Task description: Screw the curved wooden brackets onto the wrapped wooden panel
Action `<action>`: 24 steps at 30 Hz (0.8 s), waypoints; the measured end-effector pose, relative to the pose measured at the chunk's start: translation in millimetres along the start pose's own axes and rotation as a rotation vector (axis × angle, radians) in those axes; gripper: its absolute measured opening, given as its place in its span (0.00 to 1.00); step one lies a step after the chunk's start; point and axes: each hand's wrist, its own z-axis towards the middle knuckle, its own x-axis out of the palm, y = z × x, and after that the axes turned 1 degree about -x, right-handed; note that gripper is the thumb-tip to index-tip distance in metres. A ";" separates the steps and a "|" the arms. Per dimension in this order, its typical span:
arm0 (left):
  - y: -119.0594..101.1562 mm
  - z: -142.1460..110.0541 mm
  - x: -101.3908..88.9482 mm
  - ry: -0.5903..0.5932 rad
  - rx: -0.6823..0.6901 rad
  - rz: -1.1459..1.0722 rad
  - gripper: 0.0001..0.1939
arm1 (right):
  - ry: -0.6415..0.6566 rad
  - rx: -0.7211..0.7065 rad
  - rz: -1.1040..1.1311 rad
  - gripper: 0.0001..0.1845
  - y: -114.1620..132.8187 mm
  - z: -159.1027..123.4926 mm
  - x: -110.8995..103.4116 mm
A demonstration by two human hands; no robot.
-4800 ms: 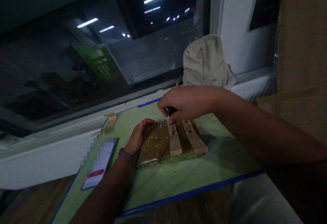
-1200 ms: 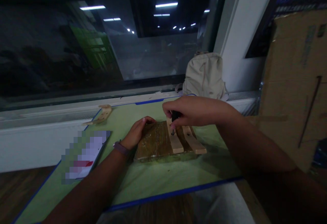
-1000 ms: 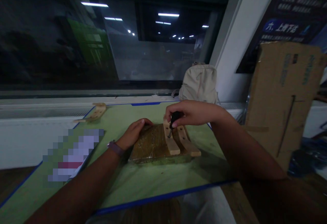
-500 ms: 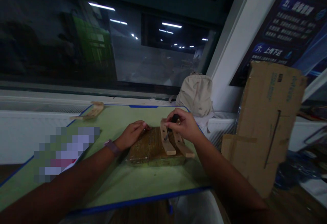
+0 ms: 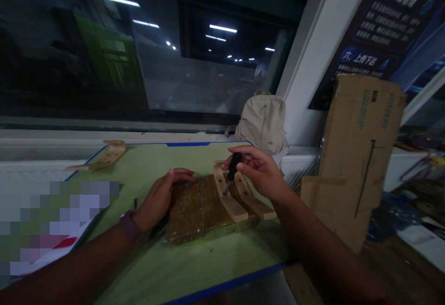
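Observation:
My right hand point(image 5: 260, 170) pinches the black handle of a screwdriver point(image 5: 234, 165). Its shaft slants down to a hole in a curved wooden leg piece point(image 5: 232, 206). Beside that piece, to the right, lies a second similar curved wooden piece point(image 5: 259, 207) with holes. Both rest across a brown wooden board point(image 5: 193, 210) that looks wrapped in clear film. My left hand point(image 5: 157, 199), with a band on its wrist, lies along the board's left side, its fingers stretched over the far left corner. Whether a screw sits under the screwdriver tip is too small to tell.
The green table point(image 5: 153, 268) has a blue edge. Another curved wooden piece point(image 5: 106, 157) lies at its far left corner. Pixelated sheets point(image 5: 66, 231) are at left. A beige backpack point(image 5: 262, 119) stands behind, a large cardboard sheet point(image 5: 358, 156) at right.
The head view has shifted. My left hand now lies further along the board's left side, fingers straighter. The screwdriver's handle shows more clearly, its tip still at the same wooden piece.

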 end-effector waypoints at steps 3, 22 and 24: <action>-4.3 -1.2 0.2 -0.019 0.013 0.006 0.29 | -0.150 -0.138 -0.197 0.21 -2.9 0.9 5.4; -10.3 -0.5 5.1 0.263 -0.169 -0.003 0.18 | 0.066 -0.273 -0.231 0.20 3.0 0.1 2.6; -9.3 -1.1 4.6 0.266 -0.172 -0.018 0.18 | 0.186 -0.235 -0.068 0.22 2.7 0.9 0.7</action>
